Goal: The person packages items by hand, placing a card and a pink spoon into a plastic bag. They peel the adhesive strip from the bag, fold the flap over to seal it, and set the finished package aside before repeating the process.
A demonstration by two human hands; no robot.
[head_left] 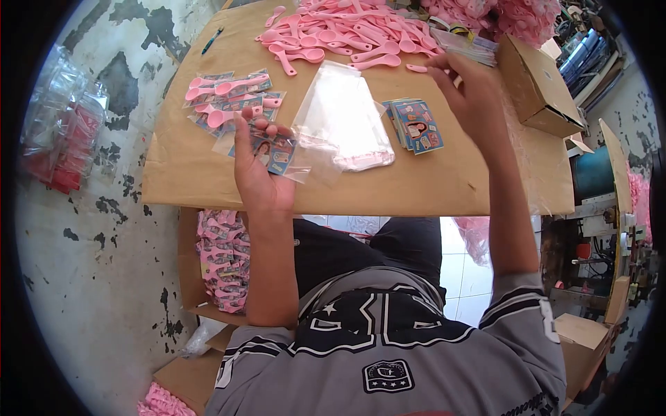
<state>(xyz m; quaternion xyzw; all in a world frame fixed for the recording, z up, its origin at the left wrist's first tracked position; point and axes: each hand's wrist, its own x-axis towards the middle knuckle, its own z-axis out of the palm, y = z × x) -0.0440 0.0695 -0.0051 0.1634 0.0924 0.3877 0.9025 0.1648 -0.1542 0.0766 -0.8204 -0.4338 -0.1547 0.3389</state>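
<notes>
My left hand (262, 182), palm up at the table's front left, holds a clear plastic bag with a blue printed card (276, 154) inside. My right hand (473, 97) is raised over the right side, its fingertips pinched at the end of a pink spoon (416, 68). Beyond the left fingers lie several bagged cards with pink spoons (236, 86), overlapping one another. A stack of clear plastic bags (347, 114) sits between my hands. Right of it is a small stack of blue cards (418, 128). A large heap of loose pink spoons (347, 31) covers the far side.
The brown-covered table (444, 187) has a pen (212, 41) at its far left. An open cardboard box (538, 87) stands at the right edge. Below on the left, a carton holds packed pink spoons (223, 263). Plastic bags (62, 125) hang on the left wall.
</notes>
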